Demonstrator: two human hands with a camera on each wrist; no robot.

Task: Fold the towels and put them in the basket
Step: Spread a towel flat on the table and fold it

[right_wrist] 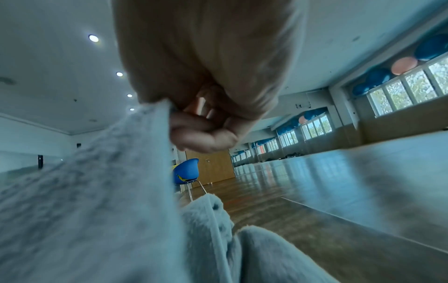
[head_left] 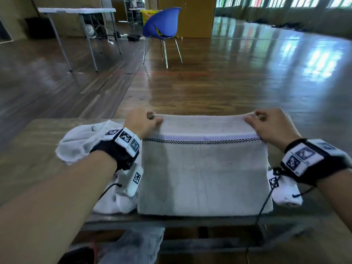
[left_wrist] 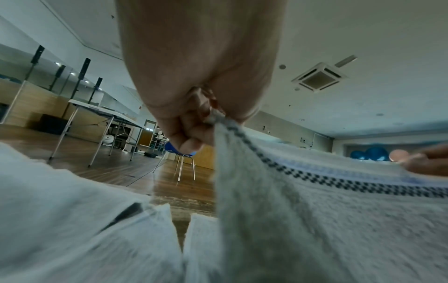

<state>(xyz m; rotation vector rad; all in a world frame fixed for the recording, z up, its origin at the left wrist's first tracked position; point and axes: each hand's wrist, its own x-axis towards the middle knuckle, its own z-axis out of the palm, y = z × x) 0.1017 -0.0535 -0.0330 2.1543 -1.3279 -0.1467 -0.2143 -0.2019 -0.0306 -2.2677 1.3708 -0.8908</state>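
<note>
A grey towel (head_left: 203, 174) with a dark checked stripe is stretched between both hands above the table. My left hand (head_left: 150, 119) pinches its upper left corner, and my right hand (head_left: 255, 119) pinches the upper right corner. The towel's lower edge rests near the table's front edge. In the left wrist view the left hand (left_wrist: 203, 122) grips the towel (left_wrist: 315, 220) at the stripe end. The right wrist view has the right hand (right_wrist: 184, 118) clamping the towel (right_wrist: 97, 191) edge. No basket shows on the table.
A crumpled white towel (head_left: 82, 141) lies on the wooden table (head_left: 28, 159) left of the grey one; more white cloth (head_left: 285, 193) lies at the right. Beyond the table stand a blue chair (head_left: 162, 23) and a white folding table (head_left: 76, 10).
</note>
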